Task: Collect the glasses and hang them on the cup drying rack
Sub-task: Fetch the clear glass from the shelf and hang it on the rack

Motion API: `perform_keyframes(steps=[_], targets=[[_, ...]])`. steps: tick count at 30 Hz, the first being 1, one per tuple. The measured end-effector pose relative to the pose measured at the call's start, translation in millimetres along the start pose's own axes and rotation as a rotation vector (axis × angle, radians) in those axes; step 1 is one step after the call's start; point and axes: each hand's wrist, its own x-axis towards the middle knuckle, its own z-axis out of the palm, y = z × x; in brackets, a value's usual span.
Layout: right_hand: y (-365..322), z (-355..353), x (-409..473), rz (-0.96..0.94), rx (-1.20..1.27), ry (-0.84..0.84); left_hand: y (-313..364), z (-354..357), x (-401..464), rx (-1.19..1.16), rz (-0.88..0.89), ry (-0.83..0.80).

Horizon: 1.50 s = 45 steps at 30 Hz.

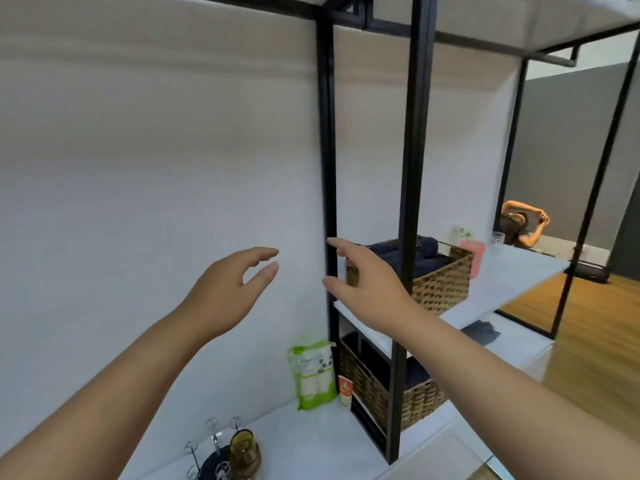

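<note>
The cup drying rack [207,448] stands on the white counter at the bottom, its wire prongs pointing up. An olive-green glass [245,452] hangs upside down on it. A clear glass [497,241] stands on the white shelf at the far right, beside a pink cup [473,252]. My left hand [230,289] is raised in front of the wall, fingers apart, holding nothing. My right hand [367,282] reaches toward the shelf, open and empty, in front of the black frame post.
A black metal frame [412,168] holds the white shelf [512,271] with a wicker basket [441,282] of dark towels. A second wicker basket [374,382] sits below. A green tissue pack [313,374] and a small tube [345,389] stand on the counter. A person sits far right.
</note>
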Motion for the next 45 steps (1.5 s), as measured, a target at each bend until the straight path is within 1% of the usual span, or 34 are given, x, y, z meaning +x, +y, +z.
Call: perform_keyframes(steps=[8,12,16,20,23,29,36,39,43,45], targets=[[8.0,-122.4,-45.7,0.092,0.003,0.18,99.3,45.1,8.7,-0.179,0.128,-0.013],[39.8,-177.7,-65.5,0.144,-0.028,0.241,146.7,94.6,22.0,-0.24,0.172,-0.066],[93.0,-229.4,-81.9,0.184,-0.089,0.264,188.0,156.8,47.4,-0.32,0.182,-0.108],[161.9,-297.9,-88.9,0.224,-0.09,0.295,244.5,242.6,91.1,-0.363,0.192,-0.132],[204.1,-335.3,-95.3,0.261,-0.129,0.292,269.9,294.9,112.3,-0.362,0.181,-0.172],[289.0,-404.0,-86.6,0.312,-0.14,0.3,310.9,380.9,162.0,-0.301,0.158,-0.178],[399.8,-447.8,-49.5,0.353,-0.137,0.289,338.4,473.7,242.6,-0.272,0.157,-0.194],[446.7,-454.4,-31.3,0.362,-0.157,0.28,338.8,519.2,278.6,-0.325,0.152,-0.223],[504.4,-472.0,11.9,0.374,-0.17,0.274,339.5,575.6,355.5,-0.317,0.194,-0.213],[532.6,-485.5,37.7,0.376,-0.212,0.245,341.3,604.9,395.6,-0.291,0.211,-0.203]])
